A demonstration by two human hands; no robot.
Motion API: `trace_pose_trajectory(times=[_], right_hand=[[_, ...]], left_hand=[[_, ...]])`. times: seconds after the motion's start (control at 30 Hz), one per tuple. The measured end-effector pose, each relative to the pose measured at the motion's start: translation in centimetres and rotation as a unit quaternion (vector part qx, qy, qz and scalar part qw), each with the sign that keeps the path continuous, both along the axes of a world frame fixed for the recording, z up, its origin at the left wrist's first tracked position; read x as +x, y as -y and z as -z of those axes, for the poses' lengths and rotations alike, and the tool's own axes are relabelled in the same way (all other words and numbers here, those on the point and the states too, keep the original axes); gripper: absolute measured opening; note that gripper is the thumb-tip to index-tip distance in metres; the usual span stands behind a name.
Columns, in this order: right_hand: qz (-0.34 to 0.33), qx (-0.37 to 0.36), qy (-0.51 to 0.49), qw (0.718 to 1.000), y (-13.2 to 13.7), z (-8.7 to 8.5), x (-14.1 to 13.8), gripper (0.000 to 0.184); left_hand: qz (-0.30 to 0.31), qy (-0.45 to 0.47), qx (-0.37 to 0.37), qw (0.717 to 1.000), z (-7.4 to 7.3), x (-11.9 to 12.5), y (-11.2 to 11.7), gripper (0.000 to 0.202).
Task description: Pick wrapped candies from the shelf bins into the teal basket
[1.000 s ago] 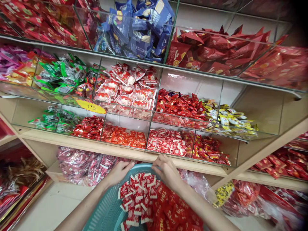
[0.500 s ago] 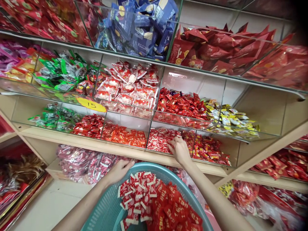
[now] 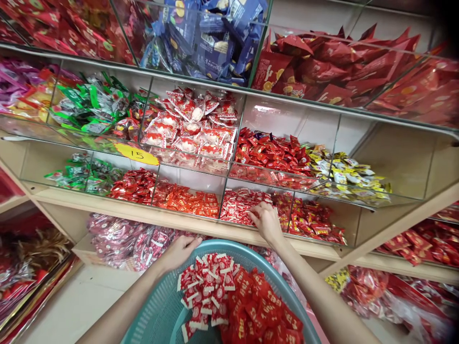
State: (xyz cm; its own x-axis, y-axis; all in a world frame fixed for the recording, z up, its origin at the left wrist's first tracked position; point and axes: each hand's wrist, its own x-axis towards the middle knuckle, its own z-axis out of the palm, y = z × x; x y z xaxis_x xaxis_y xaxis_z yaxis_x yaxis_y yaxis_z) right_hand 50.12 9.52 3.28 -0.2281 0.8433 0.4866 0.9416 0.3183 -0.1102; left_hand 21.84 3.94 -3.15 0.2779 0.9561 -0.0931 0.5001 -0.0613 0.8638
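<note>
Nearest, clock read from basket's middle: teal basket point(image 3: 158, 298); inside, red packets point(image 3: 260, 308) at 4 o'clock, loose red-and-white sweets point(image 3: 208, 286) at 10. Left hand point(image 3: 181, 251) at basket rim, 11 o'clock, fingers close together; firmness of hold, cannot tell. Beyond rim, 1 o'clock: right hand point(image 3: 268, 220), fingers curled, tips at shelf heap of similar sweets point(image 3: 234, 205), bulk lying toward 10 o'clock from tips; pinch, cannot tell. Farther, 11 o'clock: yellow label point(image 3: 136, 154) reading 15.

Bright, fairly even light; small glare on the white back panel point(image 3: 296, 117), upper-right corner black, lower-right bags point(image 3: 405, 310) blurred
</note>
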Motion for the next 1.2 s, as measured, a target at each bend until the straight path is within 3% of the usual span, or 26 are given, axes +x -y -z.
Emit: trace_pose_trajectory(times=[0.4, 0.6, 0.83, 0.97, 1.2], right_hand=[[-0.026, 0.022, 0.016, 0.999, 0.7, -0.4, 0.0, 0.022], [-0.056, 0.046, 0.006, 0.997, 2.4, -2.3, 0.3, 0.026], [-0.117, 0.052, -0.085, 0.988, 6.3, -4.4, -1.0, 0.021], [-0.146, -0.009, -0.125, 0.981, 8.2, -3.7, -2.4, 0.018], [-0.161, -0.133, -0.133, 0.969, 10.3, -0.4, -4.2, 0.011]], left_hand=[[0.005, 0.003, 0.004, 1.000, -0.1, -0.1, 0.1, 0.055], [-0.002, -0.005, 0.009, 1.000, 0.2, -0.1, -0.1, 0.056], [-0.001, -0.001, 0.017, 1.000, 0.6, -0.1, -0.1, 0.053], [0.001, -0.001, 0.023, 1.000, 0.6, -0.2, 0.0, 0.053], [-0.006, -0.004, 0.024, 1.000, 0.8, -0.3, 0.0, 0.054]])
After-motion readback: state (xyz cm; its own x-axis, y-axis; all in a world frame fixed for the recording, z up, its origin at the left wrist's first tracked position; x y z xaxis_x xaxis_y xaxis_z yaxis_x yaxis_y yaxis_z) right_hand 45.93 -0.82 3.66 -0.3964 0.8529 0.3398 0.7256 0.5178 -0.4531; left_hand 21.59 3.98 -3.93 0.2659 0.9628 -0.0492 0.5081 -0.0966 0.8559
